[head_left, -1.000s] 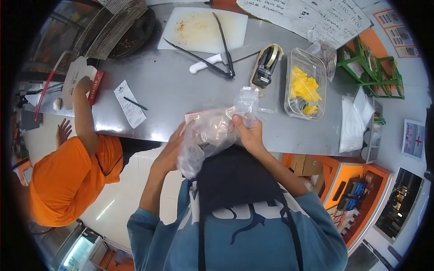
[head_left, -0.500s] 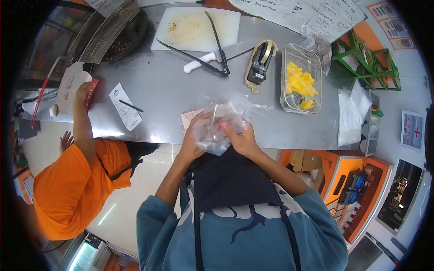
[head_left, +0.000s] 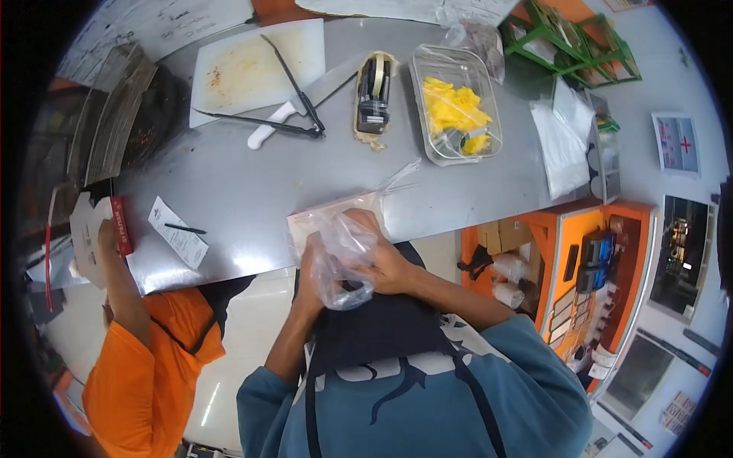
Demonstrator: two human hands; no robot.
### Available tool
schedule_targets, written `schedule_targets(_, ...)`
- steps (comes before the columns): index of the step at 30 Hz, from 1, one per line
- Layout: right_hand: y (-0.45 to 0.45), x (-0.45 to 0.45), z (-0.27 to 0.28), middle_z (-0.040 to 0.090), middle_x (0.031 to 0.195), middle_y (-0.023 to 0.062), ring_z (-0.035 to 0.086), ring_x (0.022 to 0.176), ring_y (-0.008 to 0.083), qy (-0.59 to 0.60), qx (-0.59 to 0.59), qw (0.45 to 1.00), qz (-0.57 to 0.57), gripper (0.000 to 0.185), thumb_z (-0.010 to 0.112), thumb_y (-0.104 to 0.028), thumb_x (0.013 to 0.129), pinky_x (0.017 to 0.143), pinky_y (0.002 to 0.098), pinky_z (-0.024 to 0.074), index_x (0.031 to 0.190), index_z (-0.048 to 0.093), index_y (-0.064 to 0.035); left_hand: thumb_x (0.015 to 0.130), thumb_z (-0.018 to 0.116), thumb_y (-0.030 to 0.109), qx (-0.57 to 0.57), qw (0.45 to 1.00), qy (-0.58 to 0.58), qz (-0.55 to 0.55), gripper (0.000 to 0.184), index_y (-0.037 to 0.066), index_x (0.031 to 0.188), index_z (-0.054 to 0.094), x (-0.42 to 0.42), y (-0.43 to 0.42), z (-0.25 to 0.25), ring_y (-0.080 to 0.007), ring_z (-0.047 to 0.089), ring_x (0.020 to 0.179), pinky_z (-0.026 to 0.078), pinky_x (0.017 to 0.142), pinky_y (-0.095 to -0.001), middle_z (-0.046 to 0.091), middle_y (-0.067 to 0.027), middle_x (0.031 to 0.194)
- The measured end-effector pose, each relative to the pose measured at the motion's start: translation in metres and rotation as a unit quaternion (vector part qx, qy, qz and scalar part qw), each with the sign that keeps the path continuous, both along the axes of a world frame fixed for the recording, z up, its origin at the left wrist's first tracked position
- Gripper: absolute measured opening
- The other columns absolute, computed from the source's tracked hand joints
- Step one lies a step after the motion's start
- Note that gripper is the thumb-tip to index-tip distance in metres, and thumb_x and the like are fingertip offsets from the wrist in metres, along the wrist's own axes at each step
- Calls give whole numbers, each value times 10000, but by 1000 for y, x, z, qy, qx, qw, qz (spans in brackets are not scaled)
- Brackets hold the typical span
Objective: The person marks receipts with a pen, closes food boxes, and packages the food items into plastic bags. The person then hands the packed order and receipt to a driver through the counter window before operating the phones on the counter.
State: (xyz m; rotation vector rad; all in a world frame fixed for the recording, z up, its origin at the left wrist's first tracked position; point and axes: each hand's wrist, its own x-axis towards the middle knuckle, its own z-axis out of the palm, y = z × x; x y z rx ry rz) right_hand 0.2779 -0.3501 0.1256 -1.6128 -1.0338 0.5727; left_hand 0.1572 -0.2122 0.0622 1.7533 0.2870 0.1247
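Between my two hands is a clear plastic bag (head_left: 343, 278), bunched and wrinkled, at the table's front edge. My left hand (head_left: 310, 271) grips the bag's left side, its fingers partly covered by the film. My right hand (head_left: 385, 259) holds the bag's other side, fingers curled in against the plastic. Just behind the bag lies a pale, flat box with a red edge (head_left: 301, 219), partly hidden by the bag and my hands. Thin clear strips (head_left: 401, 177) lie at its far right corner.
On the metal table (head_left: 244, 183) are a cutting board (head_left: 259, 69), black tongs (head_left: 305, 107), a white-handled knife (head_left: 271, 126), a tape dispenser (head_left: 374, 95), a tub of yellow pieces (head_left: 492, 126), and a receipt (head_left: 179, 237) with a pen. A person in orange (head_left: 153, 374) handles a carton (head_left: 92, 237) at left.
My view has shifted, so the table items sit further left. The bag has come closer to my body and hangs lower, exposing more of the pale box behind it.
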Motion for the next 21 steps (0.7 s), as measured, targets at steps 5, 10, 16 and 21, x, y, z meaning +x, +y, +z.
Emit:
schedule_targets(5,-68,-1,-1,552,1202,233,540,1110,360,-46,-31,992,-114,296,568,-127,922,957,464,425,1182,588,12,760,665,204,-75,988,-130,-21,411,25,1114,560,40,-48,13,-349,552,994,412,886,-439,577,-165,1058)
schedule_targets(10,-110,18,-19,635,1128,167,629,972,221,242,70,916,-314,336,599,-198,947,801,384,522,1159,601,63,765,674,156,34,981,-176,-79,425,44,1154,546,95,-88,22,-343,515,1063,374,938,-444,533,-168,1196)
schedule_targets(16,-117,47,-42,629,1152,153,626,983,236,215,108,930,-279,348,558,-201,965,837,365,514,1187,576,67,615,801,189,118,976,-99,-154,803,26,1326,463,91,-64,40,-360,346,1310,257,1097,-451,434,-187,1341)
schedule_targets(21,-134,44,-24,532,1272,223,483,1222,351,27,-26,994,-104,405,615,-175,888,1030,435,382,1213,542,54,700,843,241,53,983,177,-10,808,52,1377,446,12,51,46,-264,415,1322,320,1105,-393,488,-120,1384)
